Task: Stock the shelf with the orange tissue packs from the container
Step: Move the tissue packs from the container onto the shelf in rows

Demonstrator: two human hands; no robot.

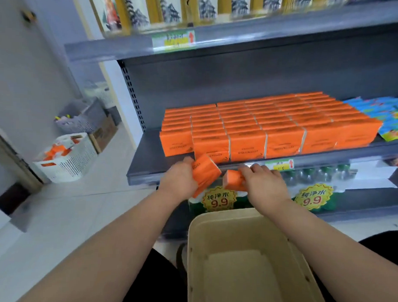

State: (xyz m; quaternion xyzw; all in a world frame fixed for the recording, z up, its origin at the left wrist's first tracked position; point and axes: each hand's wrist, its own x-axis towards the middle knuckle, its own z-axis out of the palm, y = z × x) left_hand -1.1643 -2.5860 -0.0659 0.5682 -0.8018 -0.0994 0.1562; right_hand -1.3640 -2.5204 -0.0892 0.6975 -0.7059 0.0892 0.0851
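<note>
Risk at this stage lay mainly in the front row. The left hand (180, 175) gripped one orange pack (206, 171), tilted, with the fingers curled round it. The right hand (263, 179) gripped a second pack (233, 180) with the fingers closed over its top. Both packs were held just in front of the lip of the grey shelf (143, 158), close below the stocked packs (273, 121). If either pack were pushed in at an angle, it would likely catch the front row, which stood near the edge, and knock a pack to the floor (90, 203). The wrapping looked smooth, so a loose grip could let a pack slip down toward the beige container (225, 211) between the forearms. Bare shelf space remained to the left of the rows and appeared to be the safer spot. The shelf surface was flat, dark metal. Blue packs (388, 116) lay to the right of the orange rows, and water bottles (316, 175) with yellow price signs (219, 200) stood on the level below. A white basket (80, 155) holding orange items sat on the pale tiled floor to the left, well apart from the shelf.
</note>
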